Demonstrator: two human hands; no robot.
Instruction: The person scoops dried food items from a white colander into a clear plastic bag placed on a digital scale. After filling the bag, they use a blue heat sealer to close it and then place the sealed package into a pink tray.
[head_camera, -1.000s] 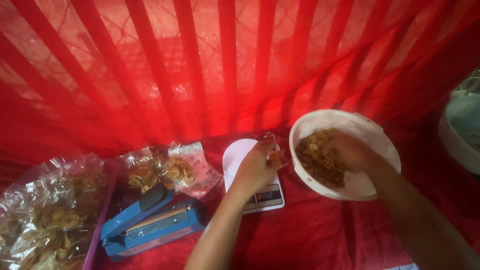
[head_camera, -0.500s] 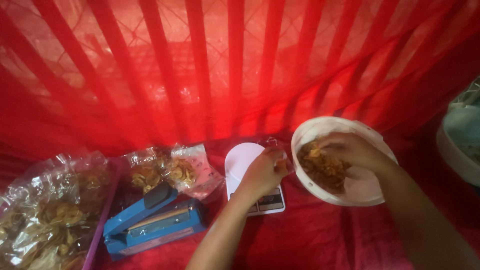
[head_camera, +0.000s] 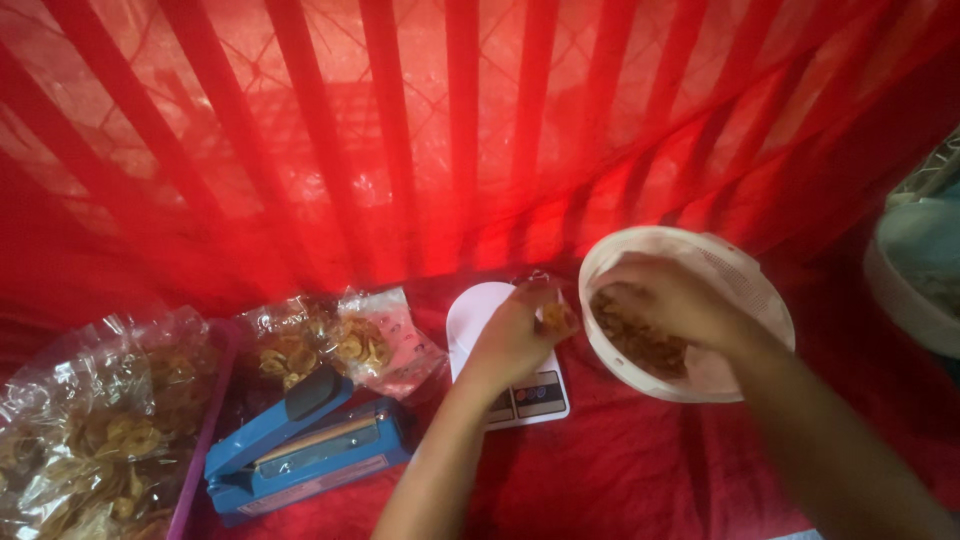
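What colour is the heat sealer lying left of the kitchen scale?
Blue, with a darker blue handle. The heat sealer shows clearly in the head view, the only one here.

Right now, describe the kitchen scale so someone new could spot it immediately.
Start at the white bowl of chips on the red cloth. Just left of it, under the left hand, sits the kitchen scale. It is the only flat white thing, unlike the blue heat sealer further left.

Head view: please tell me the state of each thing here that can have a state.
Left hand: closed on a small clear bag with chips inside, over the scale.
Right hand: inside the white bowl, on the chips.
Kitchen scale: on the red cloth, display unreadable.
Blue bag sealer: arm raised, nothing in it.
Chip packets: filled, lying flat.
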